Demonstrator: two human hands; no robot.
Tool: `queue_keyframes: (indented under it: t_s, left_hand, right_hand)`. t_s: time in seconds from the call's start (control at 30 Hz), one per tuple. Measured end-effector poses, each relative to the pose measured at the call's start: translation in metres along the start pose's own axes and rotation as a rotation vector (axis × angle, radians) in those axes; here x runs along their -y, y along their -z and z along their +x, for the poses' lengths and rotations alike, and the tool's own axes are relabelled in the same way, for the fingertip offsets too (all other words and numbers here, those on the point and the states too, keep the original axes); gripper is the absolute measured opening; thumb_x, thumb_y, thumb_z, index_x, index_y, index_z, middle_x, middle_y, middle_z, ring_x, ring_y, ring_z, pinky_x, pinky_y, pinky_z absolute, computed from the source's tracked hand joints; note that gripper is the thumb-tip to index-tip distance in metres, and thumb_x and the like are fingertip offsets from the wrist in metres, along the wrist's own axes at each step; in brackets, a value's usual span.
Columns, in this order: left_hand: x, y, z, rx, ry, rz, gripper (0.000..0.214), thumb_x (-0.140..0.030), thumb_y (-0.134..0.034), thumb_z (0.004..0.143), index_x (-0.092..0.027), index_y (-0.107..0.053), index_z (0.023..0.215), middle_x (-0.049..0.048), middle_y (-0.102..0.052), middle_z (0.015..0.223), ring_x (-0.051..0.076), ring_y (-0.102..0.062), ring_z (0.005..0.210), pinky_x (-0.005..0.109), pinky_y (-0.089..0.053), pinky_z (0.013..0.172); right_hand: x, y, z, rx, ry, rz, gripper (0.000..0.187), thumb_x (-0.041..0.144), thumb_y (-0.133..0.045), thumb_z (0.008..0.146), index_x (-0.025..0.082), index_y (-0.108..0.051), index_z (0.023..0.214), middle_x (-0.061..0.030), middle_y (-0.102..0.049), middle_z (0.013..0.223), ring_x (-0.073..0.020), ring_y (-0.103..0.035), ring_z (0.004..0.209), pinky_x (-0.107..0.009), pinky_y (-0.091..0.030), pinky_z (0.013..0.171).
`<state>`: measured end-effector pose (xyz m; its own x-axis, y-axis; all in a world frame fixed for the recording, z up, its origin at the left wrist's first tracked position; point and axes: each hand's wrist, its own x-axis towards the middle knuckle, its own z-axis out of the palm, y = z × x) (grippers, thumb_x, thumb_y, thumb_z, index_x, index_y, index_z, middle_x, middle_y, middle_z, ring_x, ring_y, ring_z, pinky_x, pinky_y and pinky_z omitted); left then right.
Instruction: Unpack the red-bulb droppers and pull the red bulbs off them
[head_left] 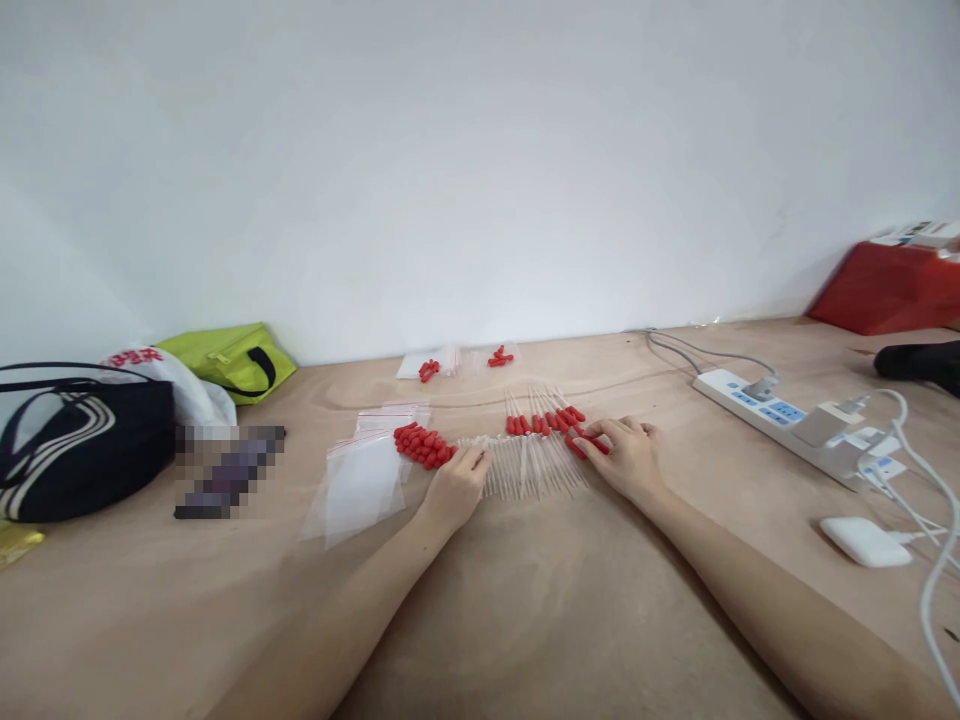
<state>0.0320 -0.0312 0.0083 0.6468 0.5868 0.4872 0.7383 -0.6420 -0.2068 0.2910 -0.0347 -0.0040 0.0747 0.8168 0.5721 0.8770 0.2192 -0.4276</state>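
Many thin clear sticks (529, 470) with red capped ends lie side by side on the table. One bunch has its red ends (424, 445) heaped at the left; another has its red ends (546, 422) in a slanting row at the right. My left hand (455, 490) is closed at the left bunch, its fingertips pressed together on the sticks beside the red heap. With bent fingers, my right hand (628, 458) grips red-ended sticks (576, 447) at the right end of the row. The exact hold of both hands is partly hidden.
Clear zip bags (364, 490) lie left of the sticks. Behind are two small bags (452, 360) with red pieces. A power strip (799, 425) with cables and a white charger case (865, 541) lies right. A black bag (90, 445) and lime pouch (232, 362) stand left.
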Motion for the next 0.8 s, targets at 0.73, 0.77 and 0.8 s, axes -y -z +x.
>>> queue_keyframes:
  t_s: [0.73,0.77,0.8]
  left_hand:
    - [0.016,-0.029,0.084,0.317,0.628,-0.187,0.029,-0.04,-0.048,0.076,-0.018,-0.067,0.07,0.0091,-0.064,0.075,0.025,-0.059,0.079,0.035,-0.043,0.069]
    - [0.02,-0.036,0.091,0.347,0.648,-0.177,0.031,-0.042,-0.049,0.075,-0.018,-0.067,0.067,0.0096,-0.064,0.07,0.025,-0.06,0.074,0.034,-0.042,0.065]
    - [0.024,-0.042,0.097,0.368,0.658,-0.165,0.03,-0.041,-0.049,0.075,-0.017,-0.066,0.068,0.01,-0.064,0.068,0.025,-0.06,0.072,0.034,-0.042,0.064]
  right_hand:
    - [-0.002,-0.002,0.0,-0.058,0.08,0.015,0.024,0.04,-0.047,0.08,0.025,-0.064,0.074,-0.0001,-0.067,0.075,-0.0179,-0.051,0.076,-0.037,-0.018,0.081]
    - [-0.002,-0.002,0.0,-0.065,0.079,0.017,0.024,0.04,-0.047,0.08,0.025,-0.064,0.074,-0.0004,-0.067,0.075,-0.018,-0.051,0.076,-0.037,-0.018,0.081]
    - [-0.002,-0.002,0.0,-0.069,0.079,0.019,0.024,0.04,-0.047,0.081,0.025,-0.064,0.073,-0.0006,-0.067,0.075,-0.0181,-0.051,0.076,-0.037,-0.018,0.081]
